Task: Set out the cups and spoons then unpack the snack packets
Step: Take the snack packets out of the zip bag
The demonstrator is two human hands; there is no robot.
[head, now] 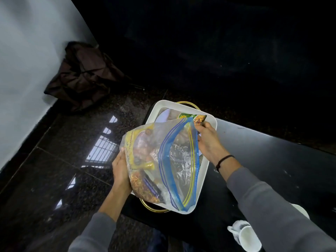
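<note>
At frame centre my left hand (121,172) grips the side of the zip bag (163,164) over the white tray (209,182). My right hand (209,142) pinches a snack packet (199,119) at its open mouth; a cup (247,237) sits lower right.

Clear zip bag (163,160) is open and stuffed with snack packets. One packet (199,119) sticks out, white cup (245,237) lower right

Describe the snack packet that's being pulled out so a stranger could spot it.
Find the white tray on the dark table. Over it hangs a clear zip bag, and the right hand grips its far corner. The packet pinched there is outside the bag, orange-brown with a dark edge.
</note>
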